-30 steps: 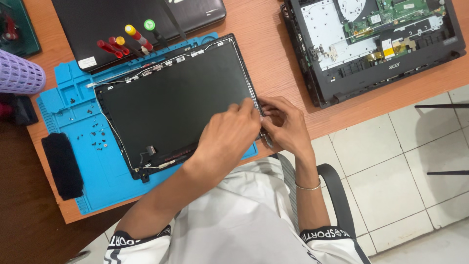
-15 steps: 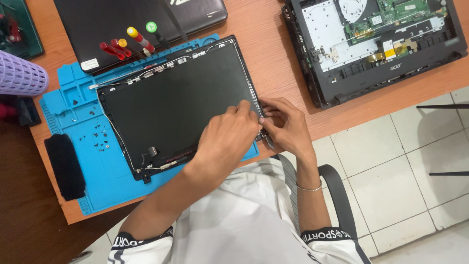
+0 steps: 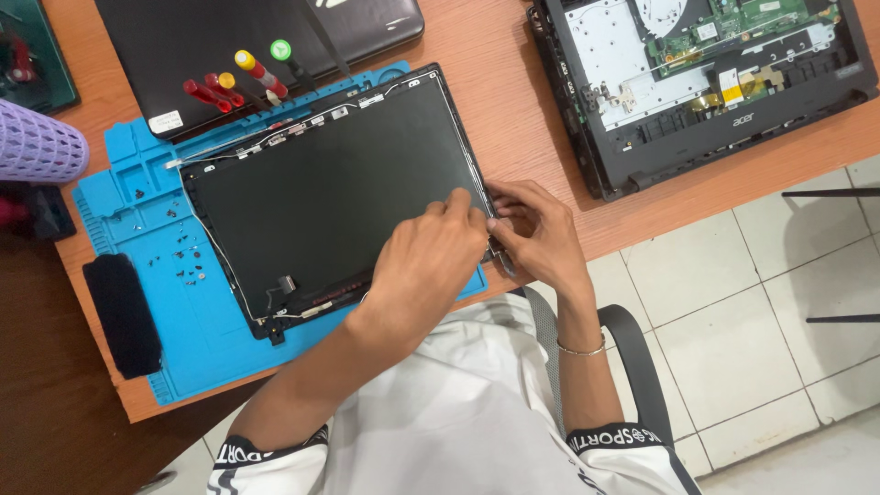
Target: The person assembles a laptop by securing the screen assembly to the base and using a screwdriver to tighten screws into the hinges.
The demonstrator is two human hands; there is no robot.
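1. Laptop screen panel (image 3: 330,188) lying flat, dark face up, on blue work mat (image 3: 137,229); mat on wooden bench (image 3: 513,101).
2. Left hand (image 3: 426,270) resting over lower right corner of panel, fingers (image 3: 458,206) curled down onto panel's right edge; whether anything pinched, cannot tell.
3. Right hand (image 3: 536,238) just beside left hand, at same right edge, fingers bent inward against frame edge near hinge bracket (image 3: 503,259); grip hidden, cannot tell if closed on a part.
4. Thin white cable (image 3: 215,252) running along top and left border of panel, ending near a small connector (image 3: 286,284) at lower left.
5. Small loose screws (image 3: 183,252) scattered on mat, left of panel.
6. Screwdrivers (image 3: 240,78) with red, yellow and green handles lying on closed dark laptop (image 3: 266,37) above mat.
7. Opened laptop base (image 3: 706,78), board and metal plate exposed, at upper right of bench, well apart from hands.
8. Black pad (image 3: 122,314) at left edge of mat; purple perforated container (image 3: 37,142) further up at left.
9. Thin bracelet (image 3: 579,348) on right wrist; chair armrest (image 3: 637,367) beneath right forearm.
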